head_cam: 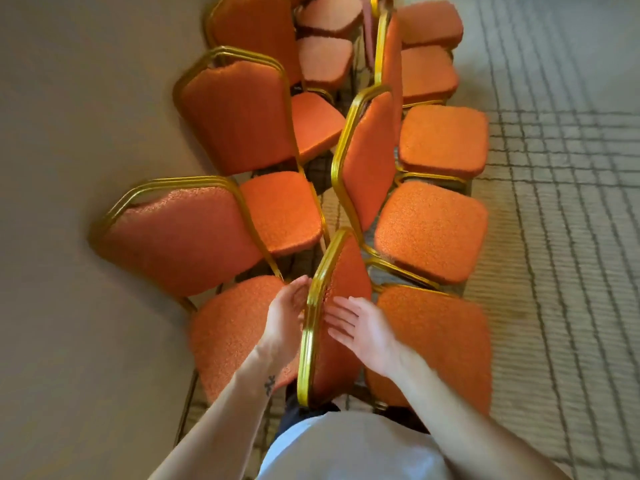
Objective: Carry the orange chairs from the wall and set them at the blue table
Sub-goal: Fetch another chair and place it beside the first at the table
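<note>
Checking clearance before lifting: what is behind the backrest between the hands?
Behind the backrest sits another orange chair's seat; the floor and legs beneath it are mostly hidden.

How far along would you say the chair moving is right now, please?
Nothing shows as done: the blue table is out of view and two rows of orange chairs stand beside the wall. In hand: the left hand and right hand are open on either side of the nearest chair's backrest, no grip closed yet. Left: lifting it, carrying it over, then the rest.
</note>
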